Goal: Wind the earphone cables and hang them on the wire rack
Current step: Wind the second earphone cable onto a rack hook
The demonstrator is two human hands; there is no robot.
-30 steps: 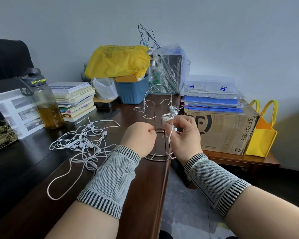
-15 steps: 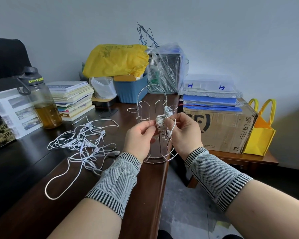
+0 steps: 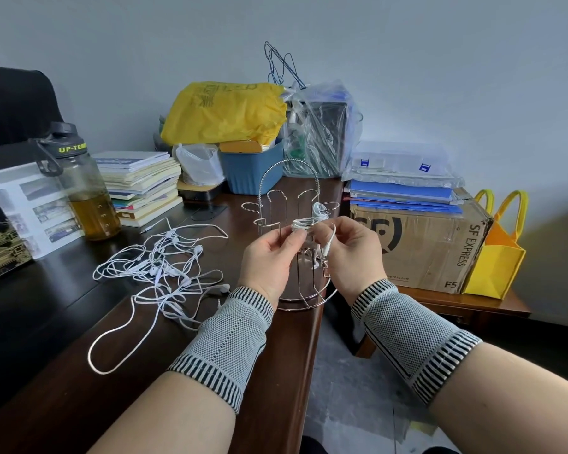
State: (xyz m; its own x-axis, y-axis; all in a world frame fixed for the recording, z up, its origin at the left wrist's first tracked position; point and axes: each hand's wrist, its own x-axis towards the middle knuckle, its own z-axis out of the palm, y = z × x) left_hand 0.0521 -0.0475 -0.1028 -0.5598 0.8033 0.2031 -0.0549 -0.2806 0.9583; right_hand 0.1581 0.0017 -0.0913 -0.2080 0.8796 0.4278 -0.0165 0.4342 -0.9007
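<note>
Hands: left hand (image 3: 269, 257) and right hand (image 3: 351, 253) pinch the wound earphone bundle (image 3: 304, 223).
Risk: coil may unravel before reaching a wire rack (image 3: 289, 204) hook.

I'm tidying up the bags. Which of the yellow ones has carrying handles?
The yellow tote bag at far right, beside the cardboard box, has two loop handles. The yellow plastic bag atop the blue bin has none visible.

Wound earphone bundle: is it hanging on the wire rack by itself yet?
No: both the left hand and right hand pinch the wound earphone bundle before the wire rack.
</note>
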